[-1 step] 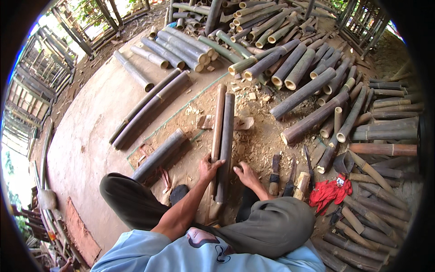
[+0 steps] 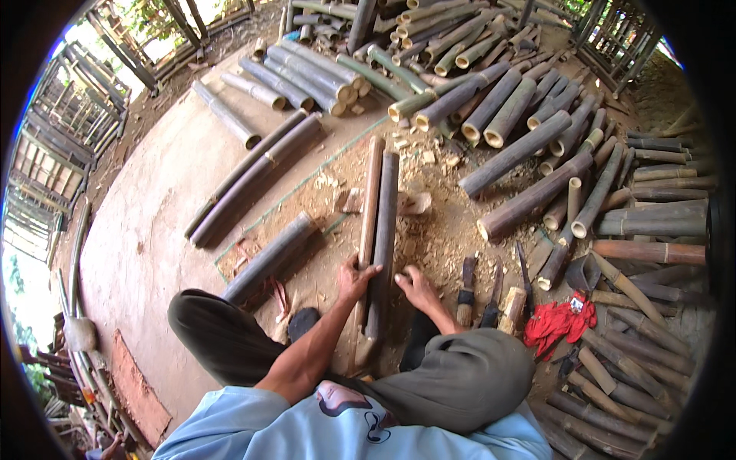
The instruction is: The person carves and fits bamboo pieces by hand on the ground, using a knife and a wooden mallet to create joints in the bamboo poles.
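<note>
Between my knees a split bamboo piece (image 2: 372,184) and a darker bamboo piece (image 2: 388,207) lie side by side, pointing away from me. My left hand (image 2: 355,279) is closed around the left piece, its thumb reaching across to the darker one. Their far parts lie over a pale chopped wood block (image 2: 415,203). Just right of the bamboo, apart from it, is my right hand (image 2: 419,289). Its fingers are loosely bent and apart, with nothing visible in them. Another dark bamboo section (image 2: 270,257) rests by my left knee.
Several blades with handles (image 2: 465,294) lie right of my right hand, near red gloves (image 2: 560,325). A large heap of cut bamboo (image 2: 510,115) fills the far right. More bamboo lengths (image 2: 257,180) lie to the left. Wood chips (image 2: 445,222) cover the ground ahead.
</note>
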Demonstrator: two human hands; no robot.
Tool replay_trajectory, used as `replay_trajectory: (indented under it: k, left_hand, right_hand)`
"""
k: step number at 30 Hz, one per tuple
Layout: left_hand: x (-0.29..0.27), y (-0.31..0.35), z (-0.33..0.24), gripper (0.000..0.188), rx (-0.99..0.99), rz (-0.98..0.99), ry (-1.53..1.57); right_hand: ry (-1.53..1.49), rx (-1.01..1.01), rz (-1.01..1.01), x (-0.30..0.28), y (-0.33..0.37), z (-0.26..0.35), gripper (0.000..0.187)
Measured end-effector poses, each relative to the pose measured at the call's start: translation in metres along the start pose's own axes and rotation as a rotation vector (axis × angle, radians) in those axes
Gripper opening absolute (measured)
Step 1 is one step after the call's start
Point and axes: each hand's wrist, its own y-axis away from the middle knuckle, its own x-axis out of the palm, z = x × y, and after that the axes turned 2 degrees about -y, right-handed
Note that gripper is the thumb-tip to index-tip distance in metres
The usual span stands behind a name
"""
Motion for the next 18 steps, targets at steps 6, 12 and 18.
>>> replay_trajectory:
  k: [6,12,18]
  left_hand:
    - [0.006,-0.004,0.015,0.063,-0.07,0.039,-0.294]
    - [-0.009,-0.002,0.002,0.058,-0.081,0.08,-0.449]
    - [0.023,0.017,-0.024,0.076,-0.149,0.184,-0.58]
  right_hand:
    - [0.482,0.414,-0.453,-0.075,0.043,-0.056,0.05]
    - [0.352,0.472,-0.135,-0.074,0.062,-0.077,0.064]
    - [0.047,0.545,-0.288,-0.098,0.086,-0.105,0.073]
